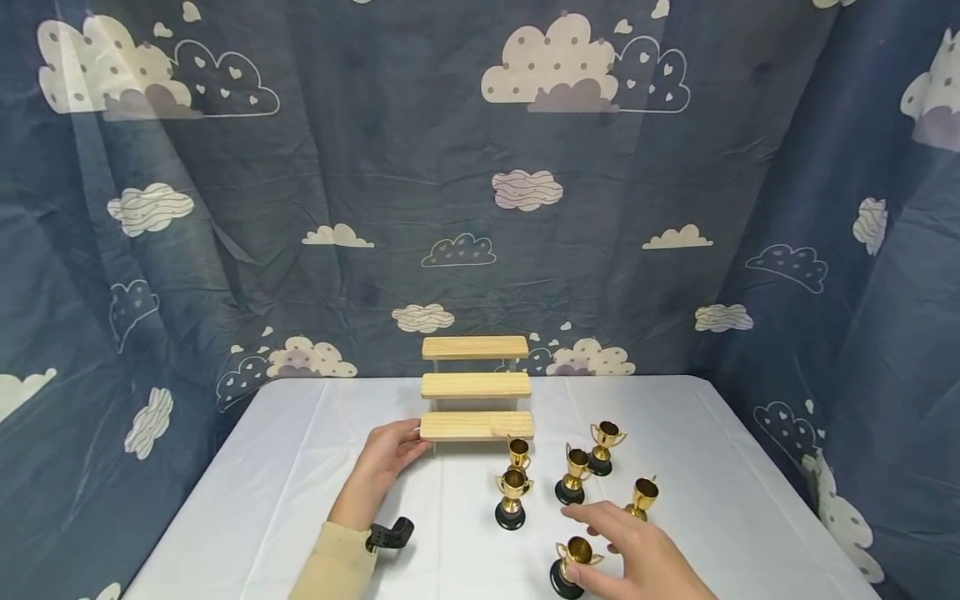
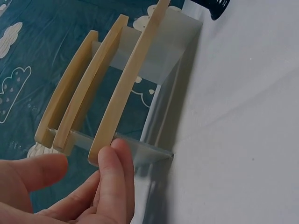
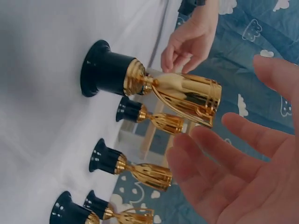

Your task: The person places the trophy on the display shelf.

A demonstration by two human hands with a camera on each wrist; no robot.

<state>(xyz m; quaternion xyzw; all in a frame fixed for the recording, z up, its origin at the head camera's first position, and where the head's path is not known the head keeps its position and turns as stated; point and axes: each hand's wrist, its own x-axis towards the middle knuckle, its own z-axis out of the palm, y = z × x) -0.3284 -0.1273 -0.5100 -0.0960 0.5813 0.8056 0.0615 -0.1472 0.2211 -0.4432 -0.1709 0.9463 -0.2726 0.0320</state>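
Observation:
A three-step stand with pale wooden boards [image 1: 477, 425] and clear side panels rises at the back of the table. My left hand [image 1: 382, 457] touches the left end of its lowest board, fingertips at the board's edge and thumb apart from it in the left wrist view. My right hand [image 1: 633, 546] reaches around the nearest small gold trophy cup [image 1: 579, 550], which stands upright on a black base. In the right wrist view, the fingers spread beside that cup's rim, with a gap to the thumb. Another trophy [image 1: 643, 493] is partly hidden behind the right hand.
Several more trophies stand between hand and stand: one [image 1: 512, 492] with another [image 1: 519, 450] close behind it, and a pair [image 1: 574, 475] farther right. White cloth covers the table [image 1: 750, 517]. A dark cloud-print curtain [image 1: 405, 167] hangs behind and at both sides.

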